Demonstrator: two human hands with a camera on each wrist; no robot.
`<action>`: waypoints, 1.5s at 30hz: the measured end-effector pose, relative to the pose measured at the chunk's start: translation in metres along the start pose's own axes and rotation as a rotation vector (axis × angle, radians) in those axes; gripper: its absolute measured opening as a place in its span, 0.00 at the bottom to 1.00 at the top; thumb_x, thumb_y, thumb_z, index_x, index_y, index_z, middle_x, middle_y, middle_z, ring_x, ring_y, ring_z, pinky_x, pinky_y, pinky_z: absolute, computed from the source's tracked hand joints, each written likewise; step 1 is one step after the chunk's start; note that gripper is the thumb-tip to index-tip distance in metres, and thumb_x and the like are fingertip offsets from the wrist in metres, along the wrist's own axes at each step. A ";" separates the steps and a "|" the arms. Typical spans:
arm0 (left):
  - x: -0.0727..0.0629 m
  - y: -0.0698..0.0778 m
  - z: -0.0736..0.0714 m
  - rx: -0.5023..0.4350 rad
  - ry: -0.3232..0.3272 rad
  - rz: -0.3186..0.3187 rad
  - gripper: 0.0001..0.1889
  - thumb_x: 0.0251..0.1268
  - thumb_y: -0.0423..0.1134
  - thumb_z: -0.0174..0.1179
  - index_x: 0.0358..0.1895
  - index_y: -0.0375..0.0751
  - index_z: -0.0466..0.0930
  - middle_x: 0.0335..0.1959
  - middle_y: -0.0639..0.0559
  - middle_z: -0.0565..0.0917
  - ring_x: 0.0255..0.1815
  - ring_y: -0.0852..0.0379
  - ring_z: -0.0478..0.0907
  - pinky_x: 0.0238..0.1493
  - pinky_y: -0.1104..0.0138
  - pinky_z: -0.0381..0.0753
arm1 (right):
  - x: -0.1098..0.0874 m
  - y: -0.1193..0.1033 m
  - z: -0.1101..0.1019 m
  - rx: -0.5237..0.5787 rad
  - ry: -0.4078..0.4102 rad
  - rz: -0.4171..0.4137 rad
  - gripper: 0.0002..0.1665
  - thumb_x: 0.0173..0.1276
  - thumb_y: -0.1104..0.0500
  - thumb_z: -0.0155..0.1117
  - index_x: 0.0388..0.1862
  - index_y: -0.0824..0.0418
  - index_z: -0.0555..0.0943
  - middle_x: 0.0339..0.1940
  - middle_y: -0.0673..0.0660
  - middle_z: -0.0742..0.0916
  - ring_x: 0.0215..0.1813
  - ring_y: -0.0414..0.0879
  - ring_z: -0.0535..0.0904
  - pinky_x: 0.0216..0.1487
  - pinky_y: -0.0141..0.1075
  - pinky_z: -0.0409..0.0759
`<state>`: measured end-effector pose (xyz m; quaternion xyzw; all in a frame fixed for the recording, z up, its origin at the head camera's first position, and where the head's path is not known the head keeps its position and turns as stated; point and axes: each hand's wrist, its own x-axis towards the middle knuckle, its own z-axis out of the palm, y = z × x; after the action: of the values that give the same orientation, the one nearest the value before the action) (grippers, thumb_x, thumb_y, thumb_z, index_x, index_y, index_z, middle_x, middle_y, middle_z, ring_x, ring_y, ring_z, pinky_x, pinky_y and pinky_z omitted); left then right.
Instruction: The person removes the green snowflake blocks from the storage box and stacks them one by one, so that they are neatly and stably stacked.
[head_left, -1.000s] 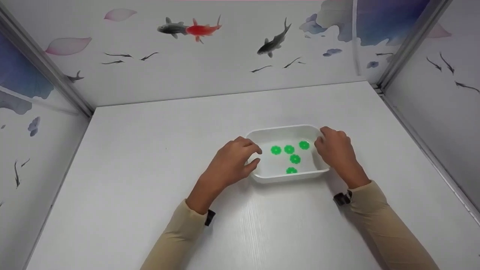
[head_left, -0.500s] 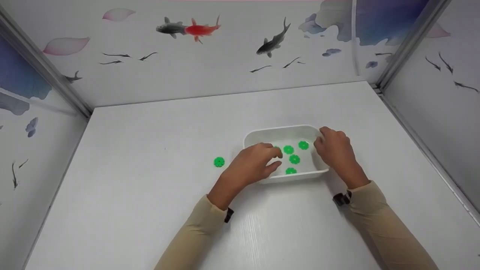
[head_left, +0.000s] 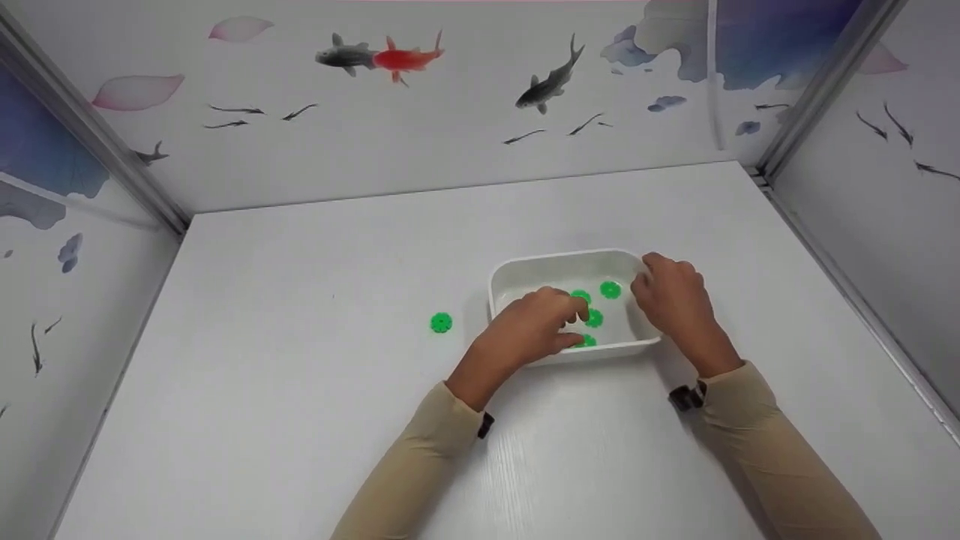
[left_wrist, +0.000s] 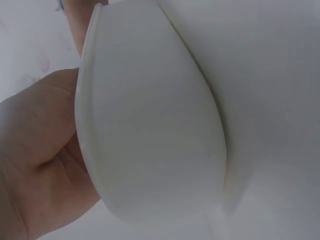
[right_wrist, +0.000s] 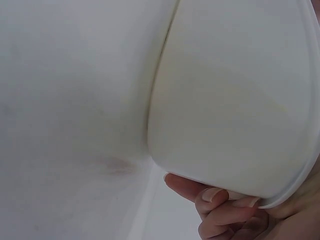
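A white plastic tray [head_left: 600, 351] stands on the table, with several green flower-shaped discs [head_left: 610, 289] on its floor. My left hand [head_left: 525, 330] reaches over the tray's left side, thumb and fingers apart above the discs and hiding part of them. In the left wrist view the tray's outer wall [left_wrist: 150, 110] covers the fingers of that hand [left_wrist: 40, 150]. My right hand [head_left: 675, 307] grips the tray's right end at the rim. From the right wrist, its curled fingers [right_wrist: 225, 212] show against the outside wall. One green disc [head_left: 441, 322] lies on the table left of the tray.
The white table [head_left: 300, 360] is closed in by a printed back panel [head_left: 450, 135] with painted fish and by side panels. Both forearms, in beige sleeves [head_left: 780, 442], come in from the front edge.
My left hand has moved right, from the tray's left rim to over the discs. The disc on the table, hidden at first, has come into sight. My right hand stays put.
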<state>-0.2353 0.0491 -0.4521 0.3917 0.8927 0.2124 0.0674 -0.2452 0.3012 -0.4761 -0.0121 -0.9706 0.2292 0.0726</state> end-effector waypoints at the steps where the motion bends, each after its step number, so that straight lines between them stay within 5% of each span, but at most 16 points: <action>1: 0.002 0.001 0.000 -0.001 -0.004 -0.003 0.16 0.71 0.43 0.75 0.58 0.46 0.89 0.54 0.53 0.92 0.52 0.58 0.88 0.52 0.68 0.87 | 0.000 0.000 0.000 -0.001 0.001 -0.002 0.18 0.80 0.61 0.55 0.58 0.73 0.82 0.42 0.71 0.90 0.36 0.56 0.79 0.37 0.48 0.79; 11: 0.019 0.004 0.006 0.047 -0.070 -0.044 0.17 0.69 0.42 0.77 0.59 0.50 0.91 0.55 0.55 0.93 0.54 0.60 0.89 0.54 0.66 0.88 | 0.000 -0.001 0.001 -0.011 0.012 -0.008 0.19 0.79 0.62 0.55 0.58 0.73 0.83 0.42 0.71 0.90 0.36 0.56 0.79 0.38 0.50 0.81; 21: 0.033 0.001 0.011 0.054 -0.120 -0.039 0.11 0.71 0.39 0.73 0.53 0.54 0.94 0.47 0.58 0.92 0.44 0.62 0.84 0.46 0.65 0.86 | 0.001 0.000 0.003 -0.030 0.031 -0.023 0.18 0.78 0.62 0.55 0.55 0.74 0.83 0.38 0.71 0.89 0.34 0.56 0.79 0.36 0.49 0.80; 26: 0.034 0.001 0.013 0.053 -0.123 -0.032 0.08 0.71 0.40 0.74 0.48 0.56 0.96 0.46 0.61 0.92 0.42 0.64 0.81 0.42 0.66 0.84 | 0.000 0.001 0.002 -0.021 0.019 -0.020 0.20 0.78 0.62 0.55 0.58 0.75 0.83 0.43 0.73 0.90 0.35 0.56 0.80 0.37 0.49 0.81; 36: 0.036 0.000 0.017 0.071 -0.097 -0.023 0.07 0.71 0.41 0.74 0.48 0.56 0.96 0.44 0.62 0.92 0.40 0.65 0.80 0.41 0.67 0.83 | 0.001 0.002 0.002 -0.017 0.020 -0.015 0.18 0.78 0.62 0.56 0.56 0.73 0.83 0.36 0.68 0.88 0.34 0.55 0.77 0.35 0.46 0.77; 45: 0.034 0.003 0.016 0.098 -0.103 -0.009 0.08 0.69 0.42 0.76 0.49 0.58 0.96 0.48 0.63 0.93 0.48 0.65 0.84 0.48 0.65 0.88 | 0.000 0.001 0.002 -0.028 0.034 -0.028 0.18 0.78 0.62 0.54 0.54 0.74 0.83 0.36 0.70 0.89 0.32 0.55 0.78 0.34 0.47 0.78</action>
<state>-0.2520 0.0810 -0.4634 0.4007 0.8993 0.1476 0.0948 -0.2457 0.3010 -0.4786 -0.0036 -0.9725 0.2141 0.0920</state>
